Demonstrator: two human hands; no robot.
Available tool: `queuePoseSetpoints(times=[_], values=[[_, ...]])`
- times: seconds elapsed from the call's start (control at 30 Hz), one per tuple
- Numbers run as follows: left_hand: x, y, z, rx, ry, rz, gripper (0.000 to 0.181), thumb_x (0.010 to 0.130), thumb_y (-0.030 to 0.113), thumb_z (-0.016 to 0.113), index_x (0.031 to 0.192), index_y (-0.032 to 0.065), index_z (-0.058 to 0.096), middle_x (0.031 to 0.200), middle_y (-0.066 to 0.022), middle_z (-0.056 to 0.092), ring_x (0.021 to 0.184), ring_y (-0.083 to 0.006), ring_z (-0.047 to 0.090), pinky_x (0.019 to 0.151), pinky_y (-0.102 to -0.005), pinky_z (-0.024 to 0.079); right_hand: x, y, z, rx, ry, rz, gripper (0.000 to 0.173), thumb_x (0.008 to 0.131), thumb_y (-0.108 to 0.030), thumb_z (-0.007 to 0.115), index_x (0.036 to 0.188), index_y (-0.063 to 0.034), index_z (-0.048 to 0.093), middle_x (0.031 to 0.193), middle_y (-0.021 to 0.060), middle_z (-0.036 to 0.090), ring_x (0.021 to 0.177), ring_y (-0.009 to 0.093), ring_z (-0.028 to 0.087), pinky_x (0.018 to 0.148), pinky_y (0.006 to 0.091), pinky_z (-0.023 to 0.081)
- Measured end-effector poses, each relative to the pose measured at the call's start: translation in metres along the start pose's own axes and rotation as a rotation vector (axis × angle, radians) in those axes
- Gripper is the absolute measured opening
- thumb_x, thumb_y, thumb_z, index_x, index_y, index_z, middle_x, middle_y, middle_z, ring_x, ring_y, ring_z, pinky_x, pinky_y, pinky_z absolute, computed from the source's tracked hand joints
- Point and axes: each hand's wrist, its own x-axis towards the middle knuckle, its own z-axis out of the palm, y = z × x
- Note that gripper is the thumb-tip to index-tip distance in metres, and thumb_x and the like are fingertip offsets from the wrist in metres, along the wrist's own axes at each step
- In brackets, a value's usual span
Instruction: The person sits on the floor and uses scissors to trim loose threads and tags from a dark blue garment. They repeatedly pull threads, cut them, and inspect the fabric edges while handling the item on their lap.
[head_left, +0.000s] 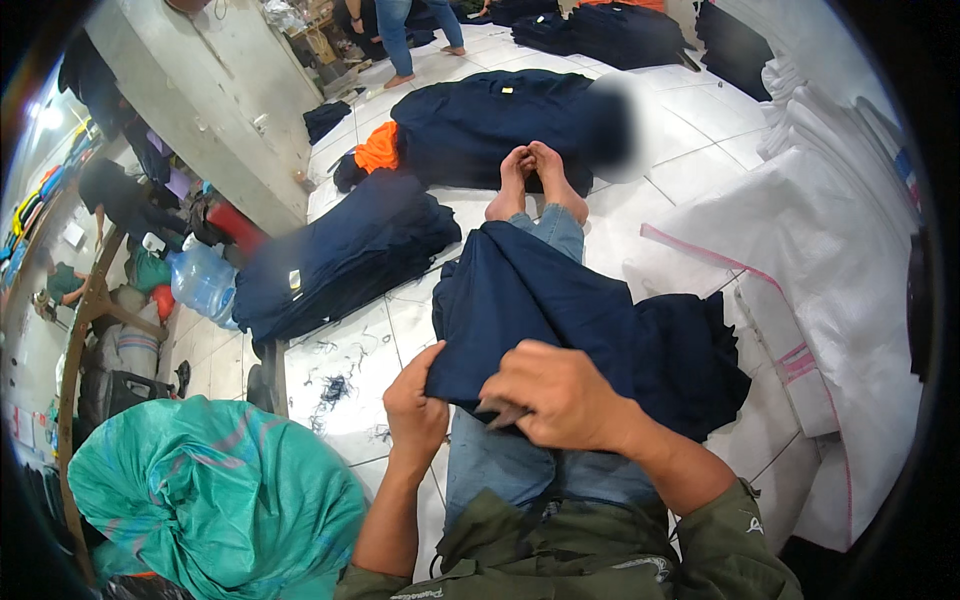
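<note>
A navy blue fabric piece (525, 307) lies draped over my outstretched legs in jeans. My left hand (420, 397) pinches its near left corner between thumb and fingers. Close beside it, my right hand (559, 390) is closed around a small metal tool (504, 414), perhaps thread snips, at the near edge of the fabric; its exact kind is unclear. More navy fabric (686, 352) is bunched to the right of my legs. Dark thread scraps (335, 388) are scattered on the white tiles to the left.
Stacks of navy fabric lie to the left (337, 255) and beyond my feet (480, 112), near an orange cloth (377, 148). A green sack (225, 487) stands at lower left, a white woven sack (787, 210) at right. A water jug (202, 281) and other people are farther off.
</note>
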Motion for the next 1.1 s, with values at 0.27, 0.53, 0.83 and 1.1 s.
queuePoseSetpoints(times=[0.27,0.53,0.83,1.1], values=[[-0.009,-0.002,-0.002,-0.23,0.177,-0.13,0.036,0.091,-0.013,0.057,0.125,-0.0043,0.064,0.099,-0.0111,0.074,0.09,-0.0138,0.068,0.083,-0.0253,0.053,0.003,-0.009,-0.003,0.427,-0.125,-0.053,0.008,0.082,-0.009,0.077,0.08,-0.0067,0.07,0.073,0.0063,0.065,0.066,0.017,0.061,0.057,0.0299,0.049],[-0.007,0.02,-0.004,-0.332,0.157,-0.151,0.039,0.096,-0.006,0.06,0.134,-0.0047,0.054,0.087,-0.0052,0.07,0.079,-0.0076,0.064,0.073,-0.0202,0.049,0.006,0.008,0.031,0.49,0.25,0.462,0.022,0.096,-0.015,0.067,0.113,-0.0004,0.07,0.089,0.0089,0.065,0.074,0.017,0.061,0.07,0.0278,0.048],[-0.004,0.028,-0.012,-0.616,0.051,-0.331,0.072,0.07,-0.018,0.051,0.14,-0.0057,0.048,0.093,-0.0092,0.07,0.081,-0.0117,0.067,0.076,-0.0244,0.055,0.015,-0.015,0.048,0.103,0.084,0.114,0.049,0.082,-0.021,0.082,0.125,-0.005,0.065,0.093,0.0067,0.057,0.075,0.02,0.062,0.063,0.0321,0.053],[-0.003,0.012,-0.032,-0.877,-0.129,-0.338,0.064,0.096,0.005,0.058,0.153,-0.0043,0.03,0.119,-0.0219,0.068,0.106,-0.0228,0.067,0.091,-0.0327,0.05,0.001,0.025,-0.009,-0.212,0.36,0.143,0.023,0.077,0.0,0.07,0.099,-0.0066,0.066,0.09,0.0097,0.063,0.085,0.03,0.065,0.072,0.0383,0.055]])
